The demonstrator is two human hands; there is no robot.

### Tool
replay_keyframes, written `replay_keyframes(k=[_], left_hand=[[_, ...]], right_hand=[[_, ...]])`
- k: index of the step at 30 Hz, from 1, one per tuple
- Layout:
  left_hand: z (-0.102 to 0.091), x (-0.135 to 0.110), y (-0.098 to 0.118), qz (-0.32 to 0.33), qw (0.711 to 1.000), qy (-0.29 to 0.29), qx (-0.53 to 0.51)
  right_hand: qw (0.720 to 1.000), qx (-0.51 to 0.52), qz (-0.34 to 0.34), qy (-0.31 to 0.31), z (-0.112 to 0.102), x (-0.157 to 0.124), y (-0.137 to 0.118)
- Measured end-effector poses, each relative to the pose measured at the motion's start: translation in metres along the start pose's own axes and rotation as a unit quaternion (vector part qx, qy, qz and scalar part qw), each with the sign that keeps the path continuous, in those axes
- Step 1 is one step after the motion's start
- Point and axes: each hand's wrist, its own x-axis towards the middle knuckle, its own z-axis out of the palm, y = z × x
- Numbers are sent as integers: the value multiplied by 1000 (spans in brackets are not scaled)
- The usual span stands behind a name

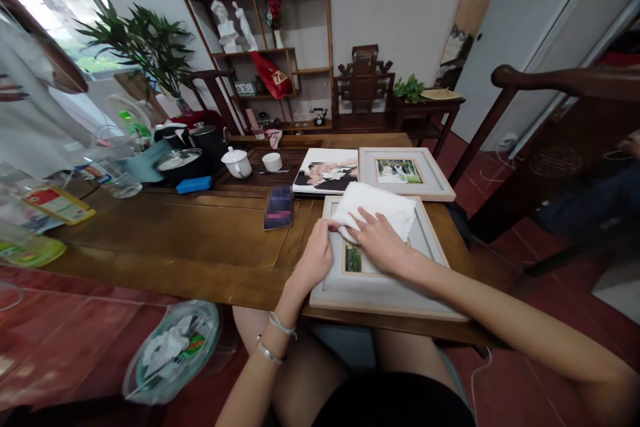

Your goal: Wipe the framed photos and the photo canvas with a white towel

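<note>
A picture frame (pixel 325 287) with a pale wooden border and a wide grey mat lies flat at the table's front edge. Over its upper part is spread a white cloth (pixel 383 203) with a scalloped edge. My right hand (pixel 379 240) lies on the cloth with fingers spread, partly covering the small photo (pixel 353 259) in the frame's middle. At the frame's upper left, my left hand (pixel 319 250) is closed, its fingertips pinching the cloth's corner. Just behind are a second framed photo (pixel 440 180) and a white-bordered photo panel (pixel 327 172).
Left of the frame lies a phone (pixel 279 207). Farther left on the wooden table (pixel 225 240) stand a white lidded teapot (pixel 237 163), a cup (pixel 272 161), a blue sponge (pixel 194 185) and bottles. A bin (pixel 173 350) stands below. Another person (pixel 30 100) is at far left.
</note>
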Motion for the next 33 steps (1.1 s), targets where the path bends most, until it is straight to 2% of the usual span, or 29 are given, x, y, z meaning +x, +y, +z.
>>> replay_keyframes(k=[2, 5, 9, 11, 13, 16, 19, 21, 23, 26, 30, 33], left_hand=[[1, -1, -1, -9, 1000, 27, 1], [1, -2, 0, -8, 1000, 21, 0], [-3, 1, 3, -5, 999, -16, 30], [-4, 2, 4, 0, 998, -35, 52], [-5, 2, 5, 6, 996, -51, 71], [-6, 2, 4, 16, 994, -64, 93], [-4, 1, 3, 22, 992, -66, 105], [-3, 1, 1, 27, 992, -64, 105], [-1, 1, 1, 33, 993, -66, 95], [-1, 3, 2, 31, 994, -79, 70], [-4, 6, 9, 20, 991, -115, 64], [-5, 6, 12, 11, 991, -118, 69]], right_hand=[[999, 13, -17, -26, -6, -11, -9], [994, 50, -79, -62, -12, -35, -19], [978, 109, -176, -35, -19, -74, -21], [972, 139, -186, -29, -25, -89, -11], [977, 149, -146, -35, -30, -99, 6], [995, 86, -31, -39, -27, -100, 40], [999, -6, 52, -7, -10, -87, 70], [997, -38, 68, 14, 3, -76, 77], [997, -38, 55, 25, 11, -66, 70], [1000, 9, -10, 16, 9, -64, 39], [984, 111, -136, -13, -9, -90, 0], [979, 151, -140, -6, -18, -112, -2]])
